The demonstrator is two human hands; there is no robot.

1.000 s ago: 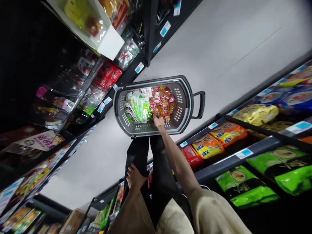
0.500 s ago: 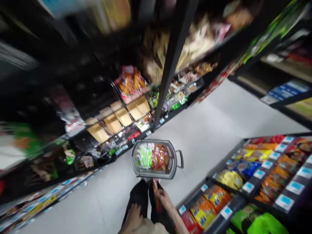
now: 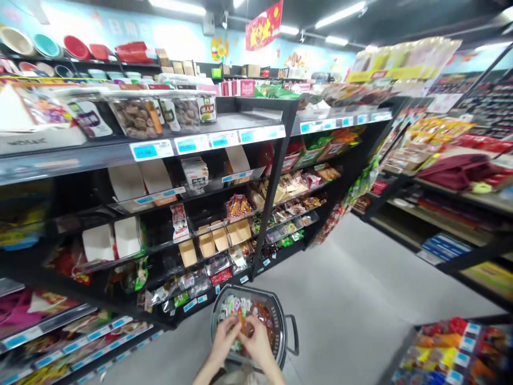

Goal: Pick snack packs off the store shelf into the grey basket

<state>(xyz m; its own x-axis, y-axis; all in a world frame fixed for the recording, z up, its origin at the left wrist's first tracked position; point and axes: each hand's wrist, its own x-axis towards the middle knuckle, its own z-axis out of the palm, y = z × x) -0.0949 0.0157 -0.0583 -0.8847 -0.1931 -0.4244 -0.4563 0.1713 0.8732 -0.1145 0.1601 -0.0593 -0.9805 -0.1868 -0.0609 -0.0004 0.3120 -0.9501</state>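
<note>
Over the dark grey shopping basket [image 3: 278, 307], both of my hands meet around a slim orange-brown snack packet [image 3: 241, 316]. My left hand [image 3: 226, 332] pinches it from one side and my right hand [image 3: 256, 336] from the other. Its exact contents are too small to tell. Inside the basket, white-and-green packets [image 3: 229, 306] lie on the left and reddish-brown packets [image 3: 265, 313] on the right. The hands hide part of these packets. The basket's handle [image 3: 295, 334] sticks out to the right.
A black shelf rack [image 3: 262, 235] with small snack packets, cardboard boxes [image 3: 238, 231] and plastic jars [image 3: 136, 115] stands in front and to the left. Grey floor [image 3: 340, 289] runs to the right. Bagged snacks fill a low display [image 3: 436, 347] at the lower right.
The view has tilted up from the floor to the shelves. My left hand has come up from my lap to join my right hand at the packet, and both are now over the basket.
</note>
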